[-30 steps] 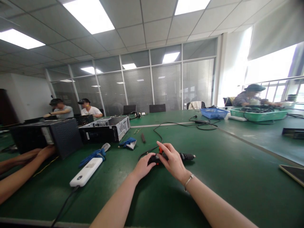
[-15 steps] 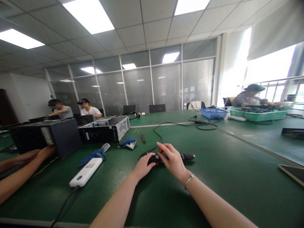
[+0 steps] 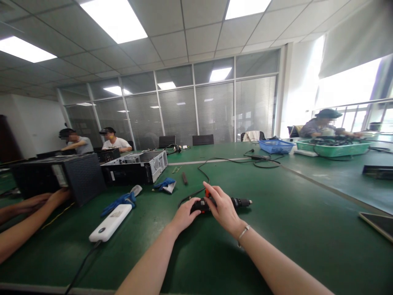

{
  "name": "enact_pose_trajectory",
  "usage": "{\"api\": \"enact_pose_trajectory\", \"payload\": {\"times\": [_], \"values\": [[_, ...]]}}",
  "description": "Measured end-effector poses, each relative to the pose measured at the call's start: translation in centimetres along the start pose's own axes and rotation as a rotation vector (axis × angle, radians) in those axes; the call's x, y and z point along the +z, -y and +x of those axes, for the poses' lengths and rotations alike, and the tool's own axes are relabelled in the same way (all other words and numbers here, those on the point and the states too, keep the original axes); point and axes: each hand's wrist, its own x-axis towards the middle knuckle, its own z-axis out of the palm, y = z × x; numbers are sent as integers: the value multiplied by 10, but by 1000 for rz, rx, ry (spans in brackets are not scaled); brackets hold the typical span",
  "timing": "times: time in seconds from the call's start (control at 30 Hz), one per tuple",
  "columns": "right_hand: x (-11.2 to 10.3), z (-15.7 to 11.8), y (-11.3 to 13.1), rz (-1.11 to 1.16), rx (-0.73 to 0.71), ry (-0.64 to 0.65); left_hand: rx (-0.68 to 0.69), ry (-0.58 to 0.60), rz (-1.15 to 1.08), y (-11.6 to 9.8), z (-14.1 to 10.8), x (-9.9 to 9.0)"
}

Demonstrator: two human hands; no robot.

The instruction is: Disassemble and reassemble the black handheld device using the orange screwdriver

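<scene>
A black corded power screwdriver [image 3: 242, 203] with orange parts lies across the green table, its tip pointing right. My left hand [image 3: 185, 215] is wrapped round its rear end, near where the black cord comes out. Over the middle of the tool rests my right hand [image 3: 223, 207], its thumb and fingers around the orange part and the index finger raised. A bracelet is on my right wrist. Beyond my left hand lie a small dark bar [image 3: 184, 178] and a blue and white glove [image 3: 166, 185].
On the left are a white power strip [image 3: 111, 223], a blue glove [image 3: 118, 204], an open computer case [image 3: 132, 170] and a black case [image 3: 86, 180] with another person's hands at it. Blue basket [image 3: 276, 146] and green basket [image 3: 334, 150] stand far right; a framed panel [image 3: 379, 225] lies nearer.
</scene>
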Motion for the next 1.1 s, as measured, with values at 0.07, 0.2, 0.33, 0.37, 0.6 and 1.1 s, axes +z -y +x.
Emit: {"api": "enact_pose_trajectory", "payload": {"times": [0.07,0.2,0.33,0.37,0.6,1.1], "values": [[-1,0,2,30,-14,19,-1,-1,6,0,0,0],[-4,0,7,30,-39,44,-3,5,8,0,0,0],[-6,0,8,-26,-45,9,8,0,0,2,0,0],[-6,1,7,-39,-45,-1,10,-1,0,2,0,0],[-3,2,4,-4,-44,8,3,2,4,0,0,-1],[-2,-1,0,-41,-42,-7,-5,-2,5,-1,1,0]]}}
